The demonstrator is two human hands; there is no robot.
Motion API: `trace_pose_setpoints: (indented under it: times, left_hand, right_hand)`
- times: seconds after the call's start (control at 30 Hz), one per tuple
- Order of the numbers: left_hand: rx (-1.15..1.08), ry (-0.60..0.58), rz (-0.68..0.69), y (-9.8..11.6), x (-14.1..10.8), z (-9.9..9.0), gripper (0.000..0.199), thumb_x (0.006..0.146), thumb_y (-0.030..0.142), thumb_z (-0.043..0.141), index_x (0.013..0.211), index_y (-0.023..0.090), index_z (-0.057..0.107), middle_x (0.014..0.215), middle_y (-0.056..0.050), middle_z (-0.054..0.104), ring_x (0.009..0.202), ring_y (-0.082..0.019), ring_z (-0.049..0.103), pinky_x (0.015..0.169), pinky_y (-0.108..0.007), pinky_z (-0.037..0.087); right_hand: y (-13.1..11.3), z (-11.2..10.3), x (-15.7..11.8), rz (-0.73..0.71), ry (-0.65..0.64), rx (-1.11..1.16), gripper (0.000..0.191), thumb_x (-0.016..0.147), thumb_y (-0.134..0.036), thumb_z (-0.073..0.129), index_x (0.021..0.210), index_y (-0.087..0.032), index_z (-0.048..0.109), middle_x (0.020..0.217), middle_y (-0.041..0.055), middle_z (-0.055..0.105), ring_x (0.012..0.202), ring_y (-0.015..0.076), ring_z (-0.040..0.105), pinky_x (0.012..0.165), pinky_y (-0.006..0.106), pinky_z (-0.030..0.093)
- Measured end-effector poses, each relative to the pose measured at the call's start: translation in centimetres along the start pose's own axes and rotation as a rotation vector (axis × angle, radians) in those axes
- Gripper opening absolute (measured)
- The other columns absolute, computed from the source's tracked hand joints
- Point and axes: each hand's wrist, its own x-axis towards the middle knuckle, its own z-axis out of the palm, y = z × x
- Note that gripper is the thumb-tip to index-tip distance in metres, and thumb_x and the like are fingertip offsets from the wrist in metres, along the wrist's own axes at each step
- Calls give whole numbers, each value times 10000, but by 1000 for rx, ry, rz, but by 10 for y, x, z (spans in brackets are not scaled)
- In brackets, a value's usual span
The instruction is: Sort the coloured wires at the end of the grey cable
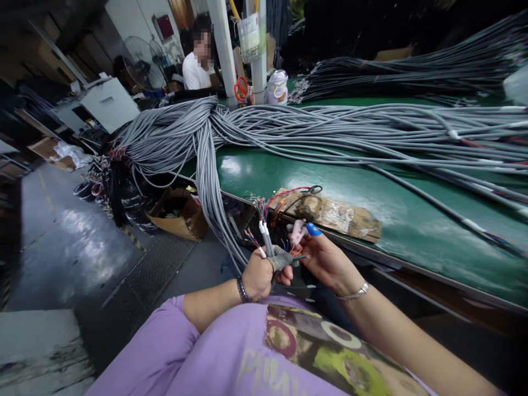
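My left hand [259, 275] is closed around a few grey cables [267, 240], held upright close to my body. White sleeves sit near their tips, and thin coloured wires [260, 208] fan out above. A grey wrap covers my left thumb. Beside it, my right hand [328, 261] is closed in a pinch at thin orange and green wires [297, 254]. Blue and pale pink covers are on its fingertips. Just beyond the hands, a worn wooden board [344, 217] lies along the table edge, with a red and black lead [295, 191] near it.
Long grey cable bundles [330, 124] cross the green table [247, 170], some hanging over its edge. Black cables [391, 80] lie farther back. Red-handled scissors [241, 88] and a lilac container [278, 88] stand by a post. A cardboard box [177, 217] is below left; a person [197, 70] sits beyond.
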Motion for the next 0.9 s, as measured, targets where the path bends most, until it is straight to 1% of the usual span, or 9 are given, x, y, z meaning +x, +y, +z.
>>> trace_pose_setpoints:
  times: [0.13,0.27,0.37,0.47,0.57,0.63,0.77,0.9]
  left_hand:
    - [5,-3,5,1,1,0,417,609,488,770,640,133,554,479,11,557,368,-81,477,378,-198,365]
    - [21,-34,8,4,4,0,410,609,479,772,612,131,554,465,9,548,348,-72,446,361,-198,347]
    - [22,-59,-5,8,9,0,405,595,468,779,603,130,556,451,11,536,341,-70,431,353,-197,339]
    - [10,-95,-40,11,14,-1,410,565,466,792,603,134,554,447,10,536,342,-73,429,343,-198,335]
    - [7,-122,-79,13,19,-3,433,534,484,801,610,137,554,440,12,532,334,-74,423,330,-196,318]
    - [10,-128,-89,14,21,-3,436,524,484,804,609,136,555,434,15,528,329,-71,417,327,-195,314]
    - [23,-132,-93,13,22,-3,420,529,470,798,607,133,560,431,16,522,333,-69,409,328,-195,309]
    - [46,-122,-90,8,21,-4,424,548,484,790,609,133,562,434,19,516,333,-67,403,336,-195,310]
  right_hand:
    - [1,0,0,-28,-10,-70,347,728,-539,724,777,-199,674,675,2,645,567,125,539,539,254,446]
    - [2,-1,2,-76,-34,-145,361,708,-541,741,725,-189,660,621,0,623,548,131,528,541,269,432]
    - [4,-2,4,-107,0,-175,403,732,-581,699,673,-184,659,601,13,623,550,138,534,555,278,431]
    - [6,-3,7,-112,44,-142,481,736,-654,646,694,-177,686,626,35,650,568,150,557,548,279,439]
    - [7,-3,11,-35,39,-39,494,711,-666,663,753,-175,705,646,42,671,586,164,590,564,286,472]
    - [6,-2,13,1,26,22,473,695,-647,692,753,-178,700,646,36,675,583,165,599,577,290,491]
    - [5,3,15,-35,24,52,439,679,-613,727,699,-178,671,611,18,656,555,149,587,565,270,496]
    - [7,5,14,-45,74,48,452,664,-625,731,695,-179,668,596,13,642,510,136,557,504,256,472]
